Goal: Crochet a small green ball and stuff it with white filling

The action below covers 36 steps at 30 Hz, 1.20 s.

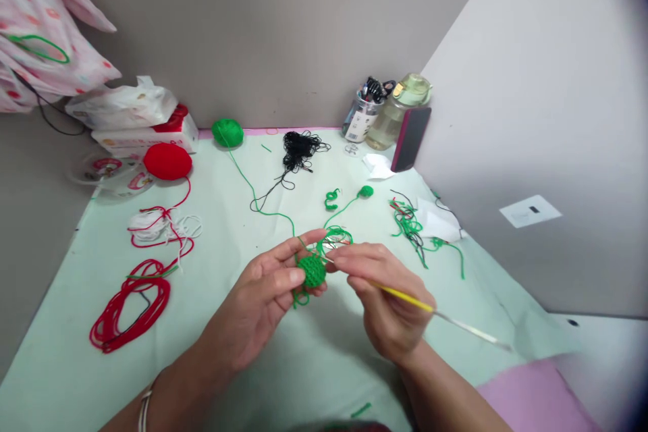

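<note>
Between the thumb and fingers of my left hand is a small round green crochet piece. My right hand grips a crochet hook with a yellow handle and a silver shaft. The hook's tip is close to the right edge of the crochet piece; whether it is inside a stitch I cannot tell. Green yarn runs from my left fingers back to a green yarn ball. Loose green loops lie just behind my hands, and a short green tail hangs under the piece.
On the left lie a red yarn ball, white yarn and a red yarn coil. Black yarn is at the back. A pen jar, a bottle and an upright phone stand back right. Yarn scraps lie right.
</note>
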Tool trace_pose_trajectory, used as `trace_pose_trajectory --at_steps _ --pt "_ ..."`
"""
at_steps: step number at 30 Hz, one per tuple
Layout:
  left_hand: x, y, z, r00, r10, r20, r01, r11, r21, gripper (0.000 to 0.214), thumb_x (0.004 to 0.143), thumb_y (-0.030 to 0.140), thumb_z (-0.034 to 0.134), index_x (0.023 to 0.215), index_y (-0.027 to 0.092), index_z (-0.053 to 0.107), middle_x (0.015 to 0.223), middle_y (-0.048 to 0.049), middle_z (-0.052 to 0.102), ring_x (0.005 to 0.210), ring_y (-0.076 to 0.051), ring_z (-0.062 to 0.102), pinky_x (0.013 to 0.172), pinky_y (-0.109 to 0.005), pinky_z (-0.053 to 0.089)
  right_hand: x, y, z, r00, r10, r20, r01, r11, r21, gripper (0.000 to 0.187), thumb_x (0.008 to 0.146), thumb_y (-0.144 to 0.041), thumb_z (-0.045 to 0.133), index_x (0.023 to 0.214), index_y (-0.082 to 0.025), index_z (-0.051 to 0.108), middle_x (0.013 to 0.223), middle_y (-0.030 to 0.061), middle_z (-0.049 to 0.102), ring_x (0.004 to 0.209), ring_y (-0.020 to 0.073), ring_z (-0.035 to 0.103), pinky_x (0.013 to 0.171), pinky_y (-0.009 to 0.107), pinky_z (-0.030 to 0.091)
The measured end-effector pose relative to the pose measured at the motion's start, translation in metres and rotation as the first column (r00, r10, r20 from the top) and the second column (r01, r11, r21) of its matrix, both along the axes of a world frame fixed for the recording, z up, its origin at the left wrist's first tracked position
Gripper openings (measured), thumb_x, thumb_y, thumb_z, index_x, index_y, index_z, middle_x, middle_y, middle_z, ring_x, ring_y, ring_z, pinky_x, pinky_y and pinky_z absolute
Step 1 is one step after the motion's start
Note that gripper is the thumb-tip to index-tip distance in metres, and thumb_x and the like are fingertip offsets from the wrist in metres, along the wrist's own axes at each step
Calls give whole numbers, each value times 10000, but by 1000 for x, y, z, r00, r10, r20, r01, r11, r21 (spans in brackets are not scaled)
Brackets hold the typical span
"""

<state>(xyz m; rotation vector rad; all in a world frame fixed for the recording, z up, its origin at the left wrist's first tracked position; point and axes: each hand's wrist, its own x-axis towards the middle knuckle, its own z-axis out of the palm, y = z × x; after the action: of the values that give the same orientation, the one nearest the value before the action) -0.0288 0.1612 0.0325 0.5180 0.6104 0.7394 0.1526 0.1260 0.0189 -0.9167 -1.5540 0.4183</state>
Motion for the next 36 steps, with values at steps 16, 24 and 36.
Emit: trace_pose_trajectory --at_steps 16,24,36 --pt "-9 0 -5 978 -15 -210 71 963 261 496 824 269 863 1291 387 744 1111 3 752 1132 -200 659 1030 -316 470 4 13 0 918 174 -357 -270 932 -242 141 981 -328 698 1021 -289 828 938 53 811 907 208 723 713 341 608" --pt "-8 0 4 900 97 -424 70 929 362 423 811 334 874 1221 344 772 1212 -25 754 1151 -250 676 1077 -379 469 0 15 -3 893 177 -414 -289 930 -226 129 992 -290 678 1016 -265 802 958 49 815 804 172 716 632 300 608" --pt "-8 3 5 847 187 -497 106 857 504 364 809 164 806 1131 334 812 1015 -7 683 920 -189 668 879 -323 557 10 17 -1 823 292 -487 -472 829 -301 191 1046 -342 587 984 -203 702 919 65 799 756 160 753 677 311 652"
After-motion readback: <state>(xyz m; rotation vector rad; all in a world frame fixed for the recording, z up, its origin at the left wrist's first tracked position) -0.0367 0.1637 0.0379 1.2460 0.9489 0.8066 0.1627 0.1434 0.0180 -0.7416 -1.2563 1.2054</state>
